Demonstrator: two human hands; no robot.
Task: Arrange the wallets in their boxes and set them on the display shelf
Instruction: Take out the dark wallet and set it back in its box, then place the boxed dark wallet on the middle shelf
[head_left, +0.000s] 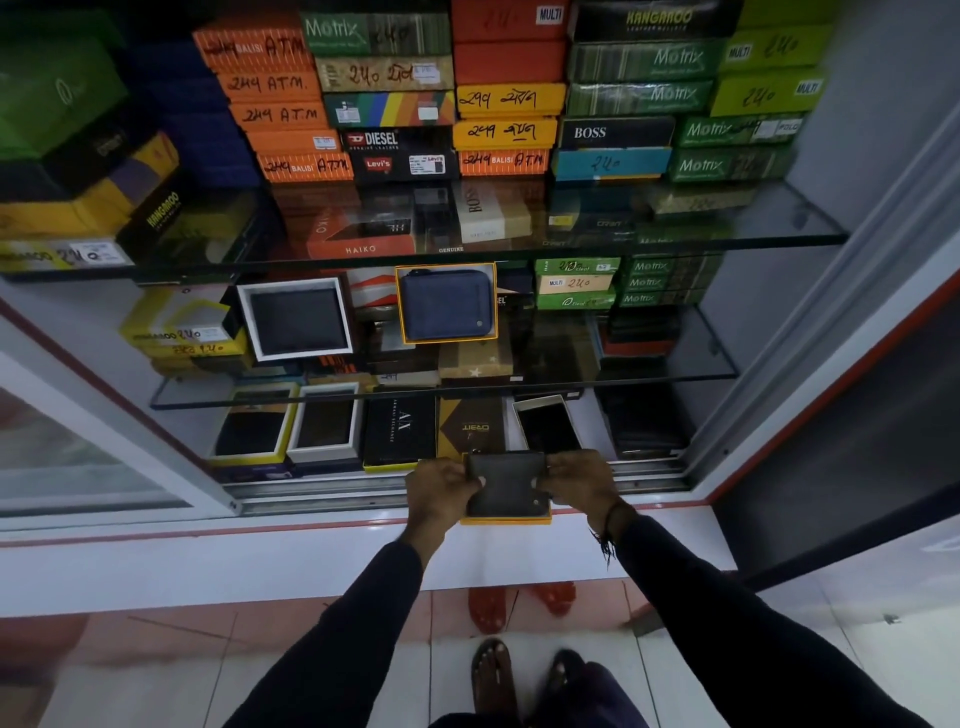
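Observation:
A dark brown wallet (506, 483) lies in a shallow yellow-edged box (506, 519) held in front of the bottom shelf. My left hand (440, 491) grips its left side and my right hand (579, 478) grips its right side. Behind them the bottom shelf holds open boxed wallets: a yellow-rimmed box (253, 426), a white-rimmed box (326, 423), a black AX box (399, 431), a brown box (471, 426) and a tilted white box (546, 423). On the middle glass shelf a blue zip wallet (447, 304) stands in an orange-rimmed box.
Glass shelves (717, 371) sit in a white cabinet with a sliding-door track (363, 493) at the front. Stacks of closed orange, green, yellow and black boxes (395, 98) fill the upper shelves. A white ledge (260, 561) runs below; my feet (493, 675) stand on the tiled floor.

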